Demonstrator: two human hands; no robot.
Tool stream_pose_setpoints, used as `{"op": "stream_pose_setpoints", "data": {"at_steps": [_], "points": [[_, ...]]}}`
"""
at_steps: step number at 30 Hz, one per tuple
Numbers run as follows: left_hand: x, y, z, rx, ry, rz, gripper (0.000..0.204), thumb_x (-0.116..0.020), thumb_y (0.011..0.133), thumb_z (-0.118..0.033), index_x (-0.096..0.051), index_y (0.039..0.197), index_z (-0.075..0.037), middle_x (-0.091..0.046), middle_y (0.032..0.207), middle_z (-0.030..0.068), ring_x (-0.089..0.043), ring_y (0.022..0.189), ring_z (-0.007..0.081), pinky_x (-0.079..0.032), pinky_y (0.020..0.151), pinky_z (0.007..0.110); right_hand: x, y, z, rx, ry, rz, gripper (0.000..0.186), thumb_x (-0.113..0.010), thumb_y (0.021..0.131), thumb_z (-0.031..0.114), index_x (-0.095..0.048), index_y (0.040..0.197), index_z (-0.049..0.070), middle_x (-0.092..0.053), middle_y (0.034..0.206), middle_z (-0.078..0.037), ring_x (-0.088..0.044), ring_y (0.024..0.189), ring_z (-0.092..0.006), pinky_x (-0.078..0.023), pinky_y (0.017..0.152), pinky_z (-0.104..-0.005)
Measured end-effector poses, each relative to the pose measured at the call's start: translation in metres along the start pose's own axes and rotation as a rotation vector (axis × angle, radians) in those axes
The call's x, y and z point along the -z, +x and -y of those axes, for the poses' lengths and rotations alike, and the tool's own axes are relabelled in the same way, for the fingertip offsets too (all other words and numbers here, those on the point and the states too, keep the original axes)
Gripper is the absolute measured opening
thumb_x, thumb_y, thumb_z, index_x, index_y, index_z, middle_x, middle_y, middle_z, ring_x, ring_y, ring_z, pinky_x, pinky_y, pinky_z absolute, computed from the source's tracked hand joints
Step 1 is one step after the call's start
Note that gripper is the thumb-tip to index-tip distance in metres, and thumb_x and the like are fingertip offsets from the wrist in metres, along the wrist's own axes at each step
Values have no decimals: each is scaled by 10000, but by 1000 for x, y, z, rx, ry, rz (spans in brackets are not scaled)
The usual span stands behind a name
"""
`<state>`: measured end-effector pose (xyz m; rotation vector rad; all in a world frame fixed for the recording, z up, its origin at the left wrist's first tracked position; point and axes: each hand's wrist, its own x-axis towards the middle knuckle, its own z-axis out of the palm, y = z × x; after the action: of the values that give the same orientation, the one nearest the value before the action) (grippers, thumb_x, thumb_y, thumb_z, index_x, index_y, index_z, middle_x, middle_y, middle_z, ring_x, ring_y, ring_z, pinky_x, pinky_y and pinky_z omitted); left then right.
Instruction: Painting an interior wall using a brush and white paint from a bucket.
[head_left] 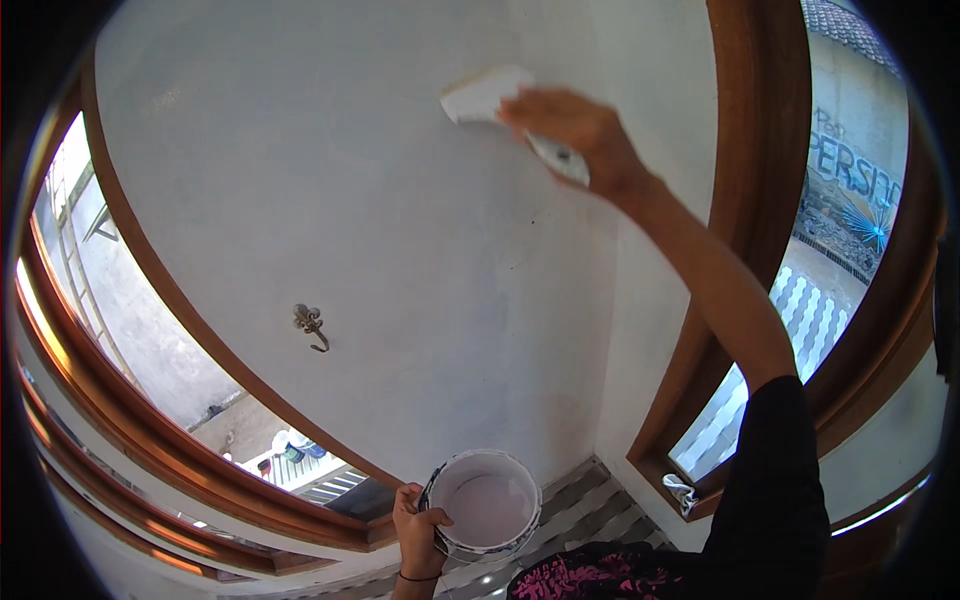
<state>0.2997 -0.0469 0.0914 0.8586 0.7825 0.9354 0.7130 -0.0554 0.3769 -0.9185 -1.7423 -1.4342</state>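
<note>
High on the pale wall [350, 190], my right hand [590, 135] is closed round the handle of a wide paintbrush [486, 97]. The brush's broad, whitish head lies against the wall, pointing left; hand and brush are slightly blurred. Low in the view, my left hand [416, 525] grips the left rim of a round paint bucket [488, 460], thumb over the edge. White, pinkish-looking paint [490, 512] lies inside the bucket, and dried smears mark its rim. A thin wire handle hangs at the bucket's near side.
A metal hook [310, 325] sticks out of the wall at left. Brown wooden frames [745, 190] border window openings on both sides. A crumpled white cloth or paper [680, 492] lies in the right frame's lower corner. Below is a grey patterned floor [590, 505].
</note>
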Motion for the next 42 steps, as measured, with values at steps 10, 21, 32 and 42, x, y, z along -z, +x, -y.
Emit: {"op": "stream_pose_setpoints", "data": {"at_steps": [10, 21, 32, 42], "points": [[10, -3, 8, -41, 99, -31, 556, -519, 526, 205, -441, 1025, -27, -583, 854, 107, -612, 725, 198, -503, 555, 271, -33, -180, 135, -318, 64, 77, 240, -765, 763, 57, -732, 999, 80, -724, 1057, -51, -680, 1048, -245, -606, 750, -326], [22, -11, 50, -21, 226, -16, 547, -523, 521, 199, -453, 1012, -33, -578, 903, 110, -602, 779, 202, -498, 567, 269, -9, -225, 143, -481, 520, 557, 251, -710, 692, 87, -738, 933, 151, -732, 950, -21, -681, 832, -223, -538, 604, -369], [9, -42, 44, -27, 212, -71, 545, -510, 527, 198, -455, 1011, -46, -578, 904, 104, -607, 764, 204, -497, 563, 268, 8, -87, 42, -322, 387, 427, 232, -695, 702, 96, -755, 922, 140, -710, 803, -52, -645, 704, -248, -488, 593, -355], [-2, -39, 47, -23, 204, -96, 563, -501, 543, 199, -445, 1042, -54, -573, 864, 113, -608, 677, 200, -487, 525, 254, -25, -83, 52, -165, -18, -126, 248, -678, 802, 125, -732, 1038, 179, -720, 1069, 41, -664, 1030, -191, -575, 747, -306]]}}
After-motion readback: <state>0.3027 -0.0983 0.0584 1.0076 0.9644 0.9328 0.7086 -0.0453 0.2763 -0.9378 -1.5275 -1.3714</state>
